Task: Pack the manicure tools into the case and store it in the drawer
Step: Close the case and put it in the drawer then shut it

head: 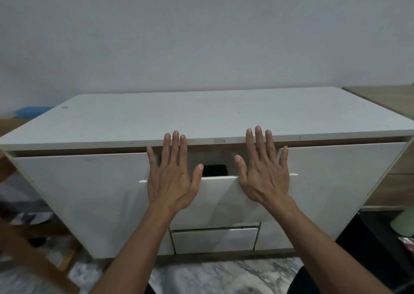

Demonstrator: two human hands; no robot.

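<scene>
Item 1, blue object point(31, 111): flat, at 10 o'clock beyond the cabinet's left rear corner, partly hidden; kind cannot be told.

Item 2, wooden frame point(33, 258): slanted brown bars at 8 o'clock, blurred, with indistinct clutter behind.

Item 3, white cabinet point(201, 116): low, wide, flat top bare, set against a pale wall point(201, 29). Plain white front panels at 9 o'clock and 3 o'clock of the centre column.

Item 4, left hand point(172, 177): fingers straight and spread, palm flat against the front of the upper drawer, fingertips reaching the cabinet's top edge at 12 o'clock of the hand. Holds nothing.

Item 5, upper drawer point(220, 197): centre column, pulled out a little, white front tilted toward the camera. A dark gap shows above its top edge between the 2 thumbs.

Item 6, black case point(214, 170): a dark shape inside that gap, only a small part visible; details cannot be told.

Item 7, lower drawer point(215, 240): at 6 o'clock of the upper one, slightly ajar.

Item 8, right hand point(263, 175): fingers straight and spread, palm flat on the same drawer front, at 3 o'clock of the left hand. Holds nothing.

Item 9, wooden furniture point(394, 137): at 3 o'clock, beside the cabinet.

Item 10, marbled floor point(201, 278): at 6 o'clock, between the forearms.
</scene>
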